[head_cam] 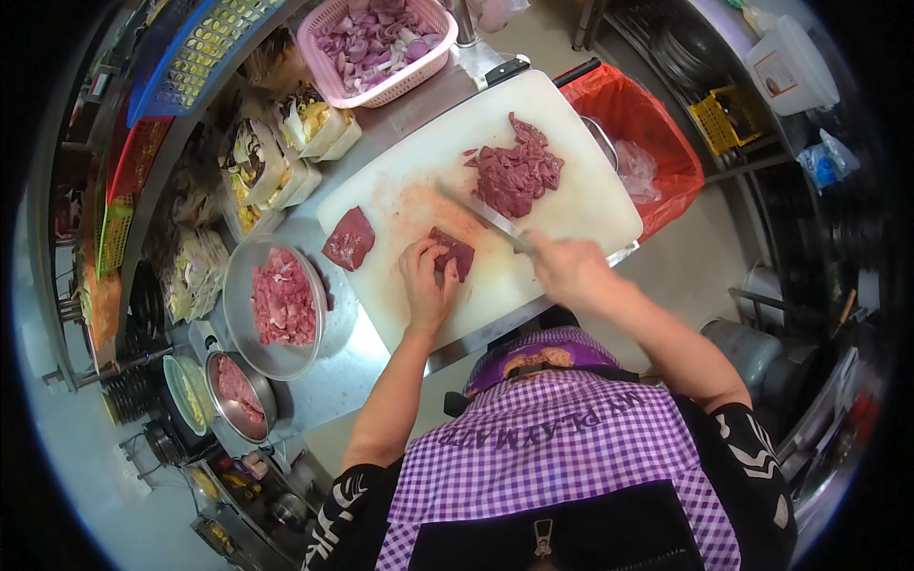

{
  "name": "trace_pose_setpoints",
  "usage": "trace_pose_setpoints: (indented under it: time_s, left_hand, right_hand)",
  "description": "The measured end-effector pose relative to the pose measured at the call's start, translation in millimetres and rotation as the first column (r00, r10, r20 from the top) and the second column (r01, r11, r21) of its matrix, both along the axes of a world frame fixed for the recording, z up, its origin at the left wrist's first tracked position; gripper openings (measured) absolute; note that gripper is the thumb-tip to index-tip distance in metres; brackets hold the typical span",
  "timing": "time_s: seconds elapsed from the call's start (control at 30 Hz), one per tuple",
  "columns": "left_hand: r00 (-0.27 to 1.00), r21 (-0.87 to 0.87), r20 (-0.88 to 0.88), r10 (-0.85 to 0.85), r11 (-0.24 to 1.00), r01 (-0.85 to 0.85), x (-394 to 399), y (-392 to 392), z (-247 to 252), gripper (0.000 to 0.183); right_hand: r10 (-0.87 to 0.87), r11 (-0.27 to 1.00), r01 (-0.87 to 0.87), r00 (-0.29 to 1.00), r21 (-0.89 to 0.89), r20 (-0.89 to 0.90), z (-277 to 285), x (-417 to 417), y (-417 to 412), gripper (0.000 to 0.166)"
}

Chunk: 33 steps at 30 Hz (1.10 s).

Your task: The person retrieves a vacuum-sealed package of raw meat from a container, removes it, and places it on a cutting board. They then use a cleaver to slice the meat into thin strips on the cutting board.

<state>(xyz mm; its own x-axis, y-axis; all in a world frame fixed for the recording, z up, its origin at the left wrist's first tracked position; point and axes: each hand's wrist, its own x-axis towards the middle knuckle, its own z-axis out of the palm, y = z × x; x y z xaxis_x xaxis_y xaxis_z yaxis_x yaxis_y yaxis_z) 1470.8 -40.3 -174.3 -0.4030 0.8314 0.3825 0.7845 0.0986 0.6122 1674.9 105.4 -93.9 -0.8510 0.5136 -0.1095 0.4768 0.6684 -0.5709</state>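
Note:
On a white cutting board (500, 285), my left hand (427, 282) presses a piece of dark red meat, which looks like liver (458, 257), with bent fingers. My right hand (575, 271) grips a knife (493, 218) by its handle. The blade lies across the board between the held piece and a heap of sliced dark meat (518, 171); it is slightly blurred. Another uncut dark red piece (349, 238) rests at the board's left edge. Reddish juice stains the board's middle.
Left of the board stand a round bowl of cut pink meat (282, 300) and a metal bowl of minced meat (239, 389). A pink basket of cut onions (378, 50) and a black-handled knife (507, 71) are behind. A red-lined bin (643, 150) adjoins the board's right side.

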Motion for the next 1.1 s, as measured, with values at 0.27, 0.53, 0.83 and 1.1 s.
trace_pose_setpoints:
  time_s: [0.27, 0.53, 0.83, 1.1]
  left_hand:
    - [1.0, -0.057, -0.002, 0.018, 0.998, -0.018, -2, 2, -3, 0.039]
    - [0.999, 0.019, 0.024, 0.03, 0.999, -0.03, 1, 3, -11, 0.045]
    - [0.999, 0.021, 0.013, 0.041, 0.999, -0.041, 0, 4, -5, 0.042]
    - [1.0, -0.008, -0.028, -0.007, 1.0, 0.007, 0, 6, 1, 0.031]
  right_hand:
    - [0.124, 0.992, -0.125, 0.991, 0.004, 0.04, 5, -10, -44, 0.034]
    - [0.11, 0.993, -0.108, 0.993, -0.048, 0.032, 10, -22, -43, 0.032]
    - [0.124, 0.992, -0.116, 0.981, -0.057, 0.147, 7, -32, -43, 0.03]
    - [0.154, 0.987, -0.146, 0.976, -0.065, 0.155, -17, -107, -19, 0.037]
